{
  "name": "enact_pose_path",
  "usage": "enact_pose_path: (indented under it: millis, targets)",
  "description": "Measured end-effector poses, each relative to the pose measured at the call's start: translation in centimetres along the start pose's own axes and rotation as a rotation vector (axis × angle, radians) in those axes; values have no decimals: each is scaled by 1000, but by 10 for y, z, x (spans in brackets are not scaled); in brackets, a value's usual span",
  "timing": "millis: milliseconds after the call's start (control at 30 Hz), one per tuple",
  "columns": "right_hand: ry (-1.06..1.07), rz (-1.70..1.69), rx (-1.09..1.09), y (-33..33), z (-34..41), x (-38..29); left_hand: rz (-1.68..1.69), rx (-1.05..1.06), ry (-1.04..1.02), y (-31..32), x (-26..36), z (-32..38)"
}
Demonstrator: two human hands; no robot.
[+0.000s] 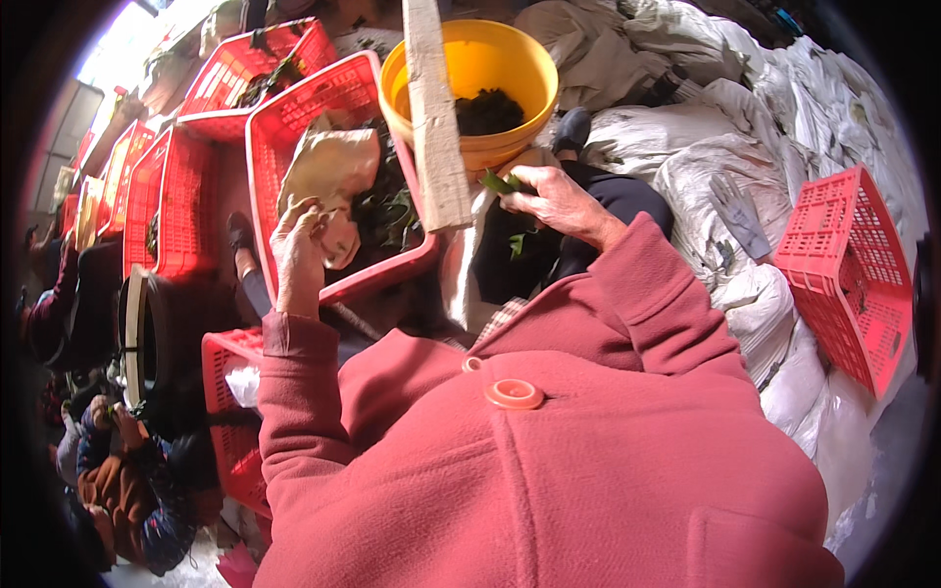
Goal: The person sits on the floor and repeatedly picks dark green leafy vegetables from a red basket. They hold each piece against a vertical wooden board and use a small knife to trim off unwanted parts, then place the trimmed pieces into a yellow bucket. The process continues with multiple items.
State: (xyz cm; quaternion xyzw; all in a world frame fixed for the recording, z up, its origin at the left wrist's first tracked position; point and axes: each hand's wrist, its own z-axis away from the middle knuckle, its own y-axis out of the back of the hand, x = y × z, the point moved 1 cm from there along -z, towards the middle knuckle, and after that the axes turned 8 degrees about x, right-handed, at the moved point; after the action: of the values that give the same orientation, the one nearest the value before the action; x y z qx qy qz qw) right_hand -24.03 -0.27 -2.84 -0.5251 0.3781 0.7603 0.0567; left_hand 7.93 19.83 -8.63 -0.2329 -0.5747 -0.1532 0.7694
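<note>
My left hand (299,242) is raised over the near left part of a red plastic crate (340,292), its fingers closed on a pale brownish, leathery sheet (334,162). Dark green, leafy matter (393,209) fills the crate beneath. Between the thumb and fingers of my right hand (548,200) is a green leafy piece (500,182), held over my lap. Just beyond that hand, a yellow bucket (540,55) holds a dark clump (489,112). A wooden board (434,110) stretches across the bucket, its near end between my hands. Another green scrap (517,245) lies below my right hand.
More red crates (170,198) line the left side. White sacks (698,140) are heaped at the right, with a grey glove (739,217) on them and a tilted red crate (842,272) beside. Another person (125,485) sits at lower left. A red crate (231,441) stands by my left sleeve.
</note>
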Motion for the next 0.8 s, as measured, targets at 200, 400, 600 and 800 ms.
enact_pose_path:
  millis: [200, 400, 600, 800]
  targets:
    - [202, 704, -56, -20, 4, 24, -485, -211, -69, 20, -63, -12]
    - [180, 550, -185, -29, -5, 22, -1270, -417, -377, -41, -118, -11]
    - [249, 296, -381, -29, -8, 10, -1036, -445, -326, -50, -101, -15]
    - [-21, -246, -640, -32, -6, -14, -144, -261, 119, -32, -6, 2]
